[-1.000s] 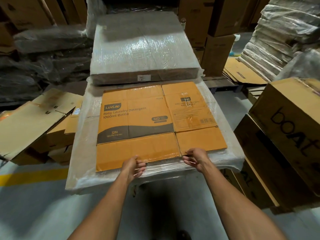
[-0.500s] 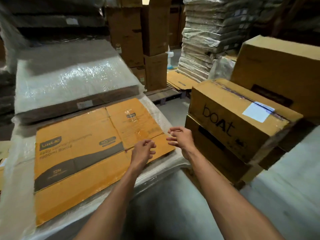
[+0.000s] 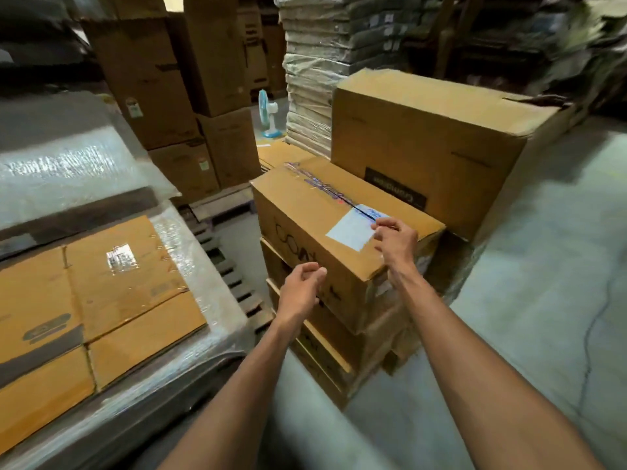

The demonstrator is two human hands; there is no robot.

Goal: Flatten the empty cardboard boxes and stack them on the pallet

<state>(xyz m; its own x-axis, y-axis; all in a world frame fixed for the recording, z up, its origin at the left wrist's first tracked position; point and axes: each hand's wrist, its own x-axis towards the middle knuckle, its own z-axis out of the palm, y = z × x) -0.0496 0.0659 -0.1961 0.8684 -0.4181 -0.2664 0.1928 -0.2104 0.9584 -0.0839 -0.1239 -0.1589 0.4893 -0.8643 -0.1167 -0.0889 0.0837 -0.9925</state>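
Observation:
A flattened orange box lies on the plastic-wrapped pallet stack at the left. To its right a taped brown "boat" box sits on top of more boxes. My right hand rests at the near top edge of that box, fingers by its white label, holding nothing that I can see. My left hand hovers in front of the box's printed side, fingers loosely curled and empty.
A bigger brown box stands behind the taped one. A wrapped flat bundle lies at the back of the pallet stack. Tall cartons, a wrapped pile and a small fan fill the rear. Bare concrete floor is at right.
Both hands left the flattened orange box and swung right to the taped brown box; my view turned right with them. The right hand now touches the box top.

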